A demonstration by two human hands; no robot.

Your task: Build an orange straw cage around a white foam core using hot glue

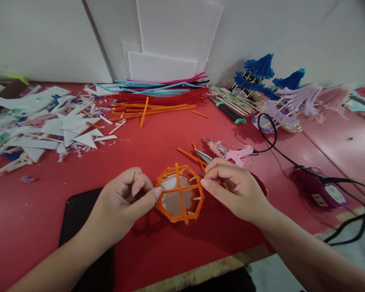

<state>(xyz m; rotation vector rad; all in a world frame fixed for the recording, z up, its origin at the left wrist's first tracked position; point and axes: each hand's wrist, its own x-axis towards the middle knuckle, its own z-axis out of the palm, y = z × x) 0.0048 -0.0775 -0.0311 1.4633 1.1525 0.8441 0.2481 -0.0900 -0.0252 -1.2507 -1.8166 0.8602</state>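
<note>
Between my hands is a small round frame of orange pipe cleaners (178,189), with short wooden sticks around its ring and a white base inside. Two orange strips cross over its top. My left hand (126,198) pinches the frame's left edge between thumb and fingers. On the opposite side, my right hand (235,186) pinches the right end of the crosswise strip at the rim. Scissor blades (203,156) show past my right fingers; whether that hand also holds the scissors, I cannot tell. Loose orange pipe cleaner pieces (190,156) lie just beyond.
A pink glue gun (231,152) lies behind my right hand, its black cord running to a purple power strip (320,188). White scraps (63,125) pile up left. Pipe cleaner bundles (161,97), a green-black cutter (229,112) and pagoda-like models (261,77) stand behind. A black tablet-like slab (88,259) lies under my left arm.
</note>
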